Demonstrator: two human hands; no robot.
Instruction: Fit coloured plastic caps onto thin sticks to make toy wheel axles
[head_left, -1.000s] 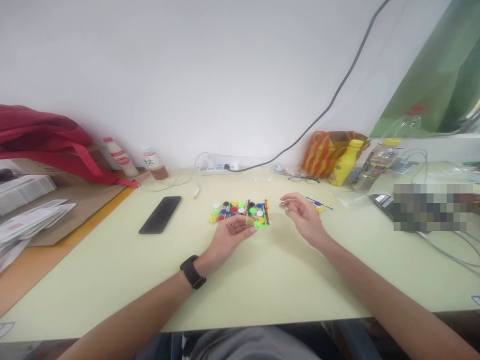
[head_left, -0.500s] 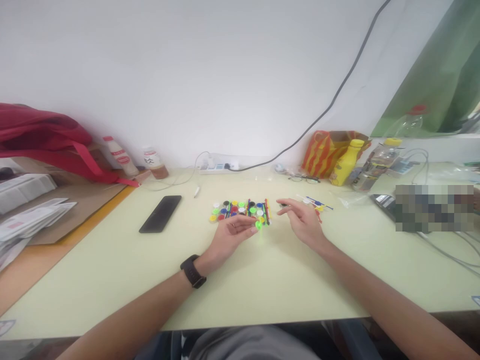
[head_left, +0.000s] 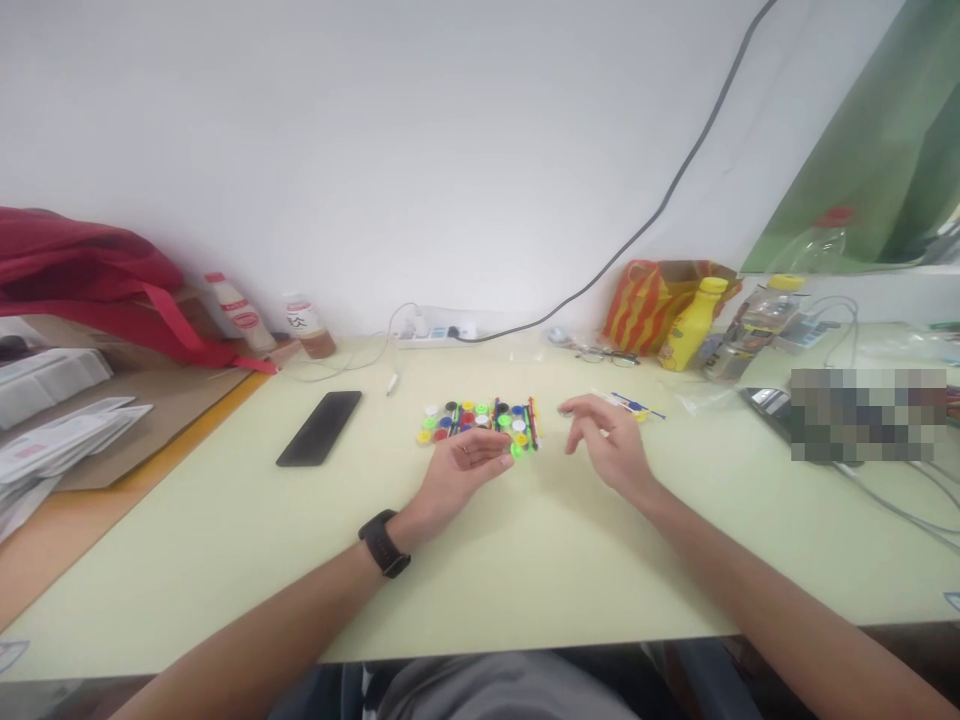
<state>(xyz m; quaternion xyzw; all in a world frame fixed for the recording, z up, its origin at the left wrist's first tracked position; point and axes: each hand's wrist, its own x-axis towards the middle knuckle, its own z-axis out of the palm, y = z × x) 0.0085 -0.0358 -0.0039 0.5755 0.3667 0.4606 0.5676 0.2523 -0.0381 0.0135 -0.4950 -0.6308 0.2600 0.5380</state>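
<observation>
Green piece at the left fingertips, right hand across from it

The left hand pinches a small green piece between thumb and fingers, its other fingers curled in. The right hand hangs opposite, over the desk, fingers loosely bent and parted, with nothing to be seen between them

The piece lies in the gap between the hands: touching the left, and clearly apart to the left of the right hand's fingertips. Its near side faces the person; it is too small and blurred to tell which way it points or how its long axis runs

Just beyond it sit coloured caps in rows, the group longer from left to right. At their right edge, sticks run nearly front to back. Past the right knuckles, a blue stick slants from far left to near right
</observation>
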